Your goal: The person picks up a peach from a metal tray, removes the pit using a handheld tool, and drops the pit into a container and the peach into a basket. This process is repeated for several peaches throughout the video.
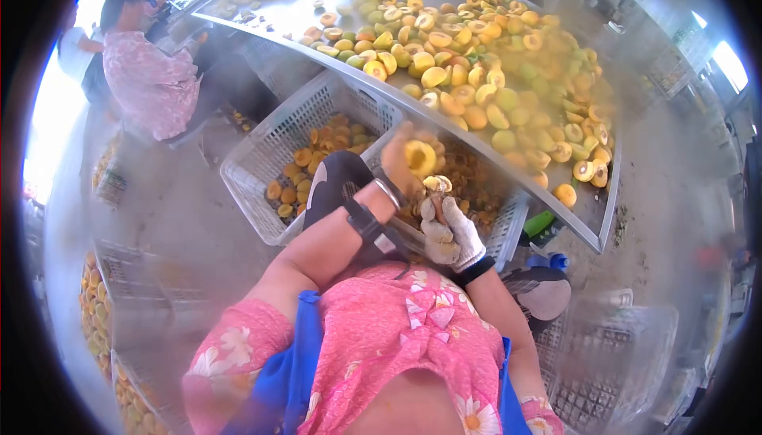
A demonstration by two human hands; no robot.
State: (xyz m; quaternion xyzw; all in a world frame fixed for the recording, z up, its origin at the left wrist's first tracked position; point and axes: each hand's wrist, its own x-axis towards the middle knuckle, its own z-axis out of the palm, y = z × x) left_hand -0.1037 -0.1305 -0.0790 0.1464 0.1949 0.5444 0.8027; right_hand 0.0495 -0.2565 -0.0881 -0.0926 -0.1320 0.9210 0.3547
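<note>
My bare left hand (pixel 399 167), with a band at the wrist, is closed on a hollowed yellow-orange peach half (pixel 419 157). Close beside it, my right hand (pixel 451 232) wears a whitish work glove and has its fingers curled closed. A pale yellow piece (pixel 436 184) and something brown show at those fingertips; I cannot make out what is gripped. Both hands are above a crate (pixel 506 232) of brownish scraps, partly hidden by them. To the left, a white plastic crate (pixel 258 197) holds orange peach halves (pixel 317 149).
A metal-edged sorting table (pixel 508 167) piled with cut peaches (pixel 476 78) slopes across the front. Another person in a pink top (pixel 151 86) sits at the upper left. Fruit-filled crates (pixel 99 308) stand at lower left, more crates (pixel 611 356) at lower right, and a blue bottle (pixel 558 261) nearby.
</note>
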